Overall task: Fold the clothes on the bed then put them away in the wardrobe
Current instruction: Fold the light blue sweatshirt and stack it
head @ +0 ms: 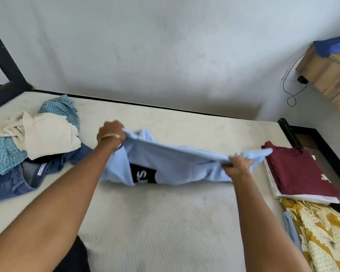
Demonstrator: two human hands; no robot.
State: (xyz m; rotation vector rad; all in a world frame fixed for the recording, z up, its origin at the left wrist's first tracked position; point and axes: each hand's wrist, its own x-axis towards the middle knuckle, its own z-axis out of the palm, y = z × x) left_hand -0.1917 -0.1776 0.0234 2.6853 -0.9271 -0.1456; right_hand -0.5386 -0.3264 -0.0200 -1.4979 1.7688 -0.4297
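A light blue shirt (pixel 171 163) with a black printed patch lies stretched across the middle of the white mattress (pixel 165 222). My left hand (pixel 111 132) grips its far left edge, lifted off the bed. My right hand (pixel 238 166) pinches its right end, also raised slightly. An unfolded heap sits at the left: a cream garment (pixel 47 134), a teal zigzag garment (pixel 61 107) and blue jeans (pixel 14 181). Folded pieces lie at the right: a maroon shirt (pixel 298 169) on a white one, and a yellow patterned cloth (pixel 322 232).
A pale wall (pixel 165 46) runs behind the bed. The black bed frame (pixel 289 132) edges the mattress at the right and back left. A wooden piece of furniture (pixel 330 75) with a blue cloth and a black cable stands at the upper right.
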